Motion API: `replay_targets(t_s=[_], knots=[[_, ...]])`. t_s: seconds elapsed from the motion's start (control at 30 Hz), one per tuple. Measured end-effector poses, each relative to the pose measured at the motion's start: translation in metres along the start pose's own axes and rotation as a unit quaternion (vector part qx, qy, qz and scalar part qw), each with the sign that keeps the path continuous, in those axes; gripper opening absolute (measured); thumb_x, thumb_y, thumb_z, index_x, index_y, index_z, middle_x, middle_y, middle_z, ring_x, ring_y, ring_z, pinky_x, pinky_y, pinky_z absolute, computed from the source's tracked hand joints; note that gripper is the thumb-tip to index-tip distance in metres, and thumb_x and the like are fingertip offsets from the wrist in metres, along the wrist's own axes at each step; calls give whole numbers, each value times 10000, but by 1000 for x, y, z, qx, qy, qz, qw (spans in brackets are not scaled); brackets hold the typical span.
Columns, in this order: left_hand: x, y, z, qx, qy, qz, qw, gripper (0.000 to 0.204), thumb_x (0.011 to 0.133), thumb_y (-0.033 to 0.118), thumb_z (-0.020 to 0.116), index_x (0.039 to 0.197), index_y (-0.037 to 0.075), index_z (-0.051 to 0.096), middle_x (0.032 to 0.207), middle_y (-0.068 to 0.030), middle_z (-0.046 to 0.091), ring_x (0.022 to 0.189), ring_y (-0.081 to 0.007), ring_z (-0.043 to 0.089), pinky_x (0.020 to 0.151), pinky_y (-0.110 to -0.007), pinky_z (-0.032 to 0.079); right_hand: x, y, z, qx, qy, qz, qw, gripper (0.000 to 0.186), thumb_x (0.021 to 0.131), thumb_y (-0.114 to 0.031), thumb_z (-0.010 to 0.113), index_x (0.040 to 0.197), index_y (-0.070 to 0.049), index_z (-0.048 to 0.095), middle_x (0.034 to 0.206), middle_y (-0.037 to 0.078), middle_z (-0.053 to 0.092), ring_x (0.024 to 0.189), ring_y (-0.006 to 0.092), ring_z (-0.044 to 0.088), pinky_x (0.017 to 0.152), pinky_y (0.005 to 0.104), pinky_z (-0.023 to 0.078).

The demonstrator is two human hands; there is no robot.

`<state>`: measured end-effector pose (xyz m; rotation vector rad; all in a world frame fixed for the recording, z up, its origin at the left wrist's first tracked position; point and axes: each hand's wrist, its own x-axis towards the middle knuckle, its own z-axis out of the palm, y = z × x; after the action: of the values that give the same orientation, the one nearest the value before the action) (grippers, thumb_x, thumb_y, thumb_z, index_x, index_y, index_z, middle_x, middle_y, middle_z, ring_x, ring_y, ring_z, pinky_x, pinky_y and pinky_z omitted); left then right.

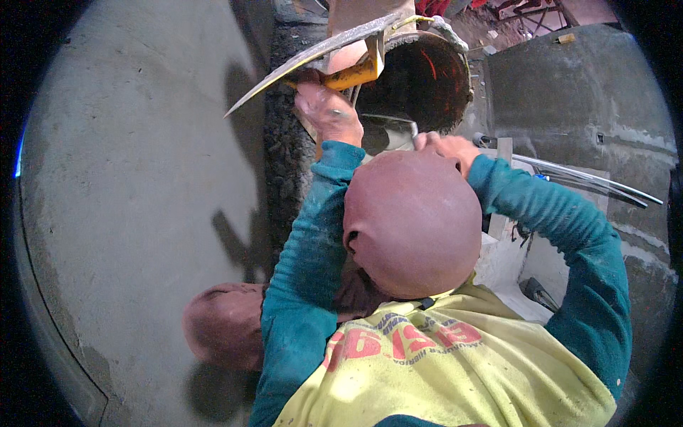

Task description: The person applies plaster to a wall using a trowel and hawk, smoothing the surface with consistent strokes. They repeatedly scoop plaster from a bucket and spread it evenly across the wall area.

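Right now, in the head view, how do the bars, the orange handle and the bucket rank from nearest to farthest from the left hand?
From the left hand:
1. Orange handle: in its grip.
2. Bucket: just to the right of the hand.
3. Bars: farther right, beyond the right hand.

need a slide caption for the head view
Left hand grips a long-bladed, orange-handled tool; right hand is near a round, dark-mouthed container.
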<state>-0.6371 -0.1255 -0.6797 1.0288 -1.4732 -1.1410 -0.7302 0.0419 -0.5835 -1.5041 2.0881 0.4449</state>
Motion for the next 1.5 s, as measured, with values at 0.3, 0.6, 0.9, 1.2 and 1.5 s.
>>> replay_targets(t_s=[0.3,0.6,0.9,1.2,1.5], knots=[[-2,-4,6,-9,-20,12,1000,300,950,254,449,1055,-22,502,1030,-282,519,992,-466,488,828,-538,385,27,30,-7,19,19,168,985,281,909,-202,562,1063,25,625,968,266,700,926,434,693,795,496,581],[10,-16,-1,-16,50,39,998,264,940,215,449,1018,-32,500,939,-287,536,906,-491,493,798,-554,395,23,23,-20,-64,-42,40,996,271,874,-127,532,1036,51,657,940,269,708,879,412,714,751,514,588],[-7,-18,22,6,87,27,996,239,927,189,441,998,-36,481,951,-287,528,899,-487,488,801,-543,394,35,19,15,-50,-25,59,997,325,890,-118,529,1101,107,632,966,261,714,897,408,718,778,482,600],[-3,25,22,-89,2,-40,995,256,957,235,410,981,-3,500,969,-270,541,903,-468,492,806,-523,400,48,35,3,-42,20,153,987,243,862,-149,569,969,38,683,934,241,718,873,383,723,750,486,600],[-7,9,19,-67,12,-21,997,289,933,242,474,1062,-16,487,1027,-245,521,978,-465,476,893,-509,377,23,14,-67,-92,-20,79,992,272,905,-151,535,1009,44,694,976,237,721,901,390,723,783,484,601]])
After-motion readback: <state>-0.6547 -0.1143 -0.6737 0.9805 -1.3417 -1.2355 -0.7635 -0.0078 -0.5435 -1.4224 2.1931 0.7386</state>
